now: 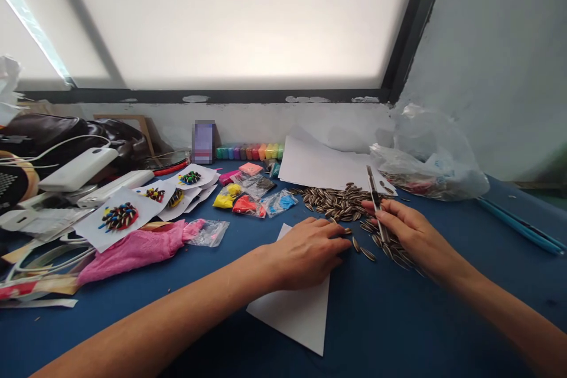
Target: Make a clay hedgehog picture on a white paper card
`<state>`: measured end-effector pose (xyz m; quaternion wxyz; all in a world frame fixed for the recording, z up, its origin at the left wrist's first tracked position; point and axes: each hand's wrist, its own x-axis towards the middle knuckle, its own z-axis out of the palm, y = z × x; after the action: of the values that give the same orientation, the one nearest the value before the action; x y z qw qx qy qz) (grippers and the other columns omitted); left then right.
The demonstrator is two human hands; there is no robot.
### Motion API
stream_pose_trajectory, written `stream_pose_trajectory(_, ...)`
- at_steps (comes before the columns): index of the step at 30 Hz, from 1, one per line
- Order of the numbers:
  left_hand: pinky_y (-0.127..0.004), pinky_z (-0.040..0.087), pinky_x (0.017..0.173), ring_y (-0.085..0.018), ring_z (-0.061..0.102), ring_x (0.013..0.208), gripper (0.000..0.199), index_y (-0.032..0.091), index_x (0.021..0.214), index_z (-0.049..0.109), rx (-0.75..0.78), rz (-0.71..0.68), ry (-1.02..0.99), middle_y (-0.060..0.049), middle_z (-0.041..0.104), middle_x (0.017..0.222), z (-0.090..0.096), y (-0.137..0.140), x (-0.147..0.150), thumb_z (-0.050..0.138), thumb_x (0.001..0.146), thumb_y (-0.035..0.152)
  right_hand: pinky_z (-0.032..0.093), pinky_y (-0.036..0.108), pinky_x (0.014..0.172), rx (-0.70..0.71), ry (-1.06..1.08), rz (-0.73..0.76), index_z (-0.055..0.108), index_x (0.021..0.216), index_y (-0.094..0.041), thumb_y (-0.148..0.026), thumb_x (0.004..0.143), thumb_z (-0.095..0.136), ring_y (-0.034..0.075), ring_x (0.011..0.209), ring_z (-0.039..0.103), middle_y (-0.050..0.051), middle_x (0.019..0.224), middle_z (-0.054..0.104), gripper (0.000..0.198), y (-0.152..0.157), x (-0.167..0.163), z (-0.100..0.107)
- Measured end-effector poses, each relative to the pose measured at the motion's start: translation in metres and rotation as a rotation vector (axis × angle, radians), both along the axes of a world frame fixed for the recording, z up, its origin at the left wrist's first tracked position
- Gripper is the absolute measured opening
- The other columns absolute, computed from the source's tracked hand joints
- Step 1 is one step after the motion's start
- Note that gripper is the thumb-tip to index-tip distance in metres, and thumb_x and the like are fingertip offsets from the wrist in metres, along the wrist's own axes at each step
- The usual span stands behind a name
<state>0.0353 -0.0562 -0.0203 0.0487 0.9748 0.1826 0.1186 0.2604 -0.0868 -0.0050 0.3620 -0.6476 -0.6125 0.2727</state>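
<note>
My left hand [310,251] lies over a sheet of white paper [295,319], its fingers curled toward the striped sunflower seeds [332,204]. One seed shows right by its fingertips; whether they pinch anything is hidden. In my right hand [407,227] is a slim silver tool [372,180] that looks like a craft knife, held upright between thumb and fingers. Under that hand, loose seeds [394,251] are spread on the blue tabletop [372,319].
Small bags of coloured clay [248,205] sit left of the seeds. White cards with seed-studded clay [119,218] lie farther left, beside a pink bag [137,251]. Behind are a paper stack [325,162] and clay blocks [250,152]. A plastic bag [429,159] stands at right.
</note>
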Motion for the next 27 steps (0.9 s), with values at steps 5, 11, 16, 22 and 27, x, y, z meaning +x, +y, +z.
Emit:
stream_pose_trajectory(5, -0.044, 0.047, 0.098, -0.029, 0.057, 0.118, 0.033, 0.016, 0.127, 0.057, 0.040, 0.086, 0.025, -0.015, 0.054, 0.134, -0.002, 0.007, 0.003, 0.053, 0.096, 0.028, 0.054, 0.035, 0.081, -0.050, 0.151, 0.018, 0.059, 0.091, -0.022, -0.055, 0.086, 0.056, 0.027, 0.106, 0.065, 0.010, 0.105, 0.072, 0.033, -0.008, -0.005, 0.006)
stream_pose_trajectory(11, -0.040, 0.050, 0.088, -0.025, 0.061, 0.100, 0.021, 0.016, 0.110, 0.064, -0.011, 0.204, 0.035, -0.012, 0.062, 0.109, 0.013, 0.003, -0.009, 0.051, 0.097, 0.025, 0.055, 0.033, 0.049, -0.270, 0.295, 0.164, 0.053, 0.081, -0.022, -0.058, 0.084, 0.056, 0.022, 0.065, 0.069, 0.010, 0.082, 0.074, 0.037, -0.022, -0.024, 0.007)
stream_pose_trajectory(16, -0.048, 0.043, 0.104, -0.030, 0.055, 0.121, 0.041, 0.016, 0.131, 0.054, -0.161, 0.193, 0.066, -0.014, 0.056, 0.134, 0.006, -0.022, -0.033, 0.051, 0.097, 0.039, 0.056, 0.036, 0.083, -0.207, 0.311, 0.117, 0.057, 0.083, -0.022, -0.063, 0.078, 0.064, 0.023, 0.096, 0.068, 0.011, 0.103, 0.072, 0.042, -0.019, -0.024, 0.003)
stream_pose_trajectory(22, -0.054, 0.014, 0.121, -0.032, 0.012, 0.150, 0.071, 0.014, 0.153, 0.026, -0.279, 0.120, 0.090, -0.016, 0.019, 0.161, -0.009, -0.028, -0.044, 0.037, 0.098, 0.058, 0.054, 0.035, 0.070, -0.153, 0.335, 0.071, 0.053, 0.097, -0.023, -0.069, 0.066, 0.071, 0.019, 0.071, 0.063, 0.004, 0.078, 0.068, 0.058, -0.015, -0.012, 0.006)
stream_pose_trajectory(27, -0.053, 0.007, 0.122, -0.027, 0.012, 0.151, 0.060, 0.021, 0.151, 0.031, -0.197, -0.050, 0.088, -0.008, 0.027, 0.160, 0.003, -0.011, -0.042, 0.049, 0.097, 0.040, 0.050, 0.029, 0.064, -0.220, 0.350, 0.052, 0.055, 0.094, -0.023, -0.052, 0.073, 0.069, 0.014, 0.067, 0.056, 0.003, 0.086, 0.065, 0.038, -0.016, -0.007, 0.009)
